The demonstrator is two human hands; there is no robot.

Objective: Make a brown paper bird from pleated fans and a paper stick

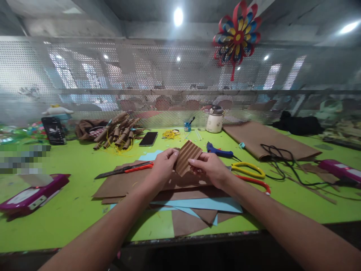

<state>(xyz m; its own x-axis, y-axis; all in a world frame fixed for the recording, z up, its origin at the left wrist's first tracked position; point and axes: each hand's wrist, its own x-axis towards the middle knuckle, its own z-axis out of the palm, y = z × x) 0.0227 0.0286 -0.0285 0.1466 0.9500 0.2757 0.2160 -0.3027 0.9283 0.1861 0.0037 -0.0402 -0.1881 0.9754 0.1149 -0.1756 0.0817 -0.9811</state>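
Bare left forearm (113,224) and right forearm (284,222) nearest, running up from the lower left and lower right of the frame to meet near its centre. Left grip (165,163): closed, thumb and fingers pinching the left edge of a striped brown card (188,157). Right grip (211,168): closed on the card's lower right edge, thumb on the face turned my way. Card sits between the two, tilted, one corner upward, held above a pile of brown sheets (121,187). A darker ridged edge shows beside the left fingertips; cannot tell whether it is a second piece.

Tabletop (79,222): bright green, marked with small specks. Light blue sheets (203,204) poke out of the pile at lower centre. Black-bladed shears (118,169) with red handles lie on it, left of the left grip. Yellow handle (251,170) just right of the right grip; blue glue gun (221,151) above that. Paper rolls (118,131) and a dark phone (148,139) left of centre, farther back. Large brown sheet (270,141) at right, black cable (295,165) over its near edge.

Room: perforated screen (146,81) across the back, red-blue-yellow flower ornament (238,37) at upper right, ceiling lamp (178,17) lit at top centre.
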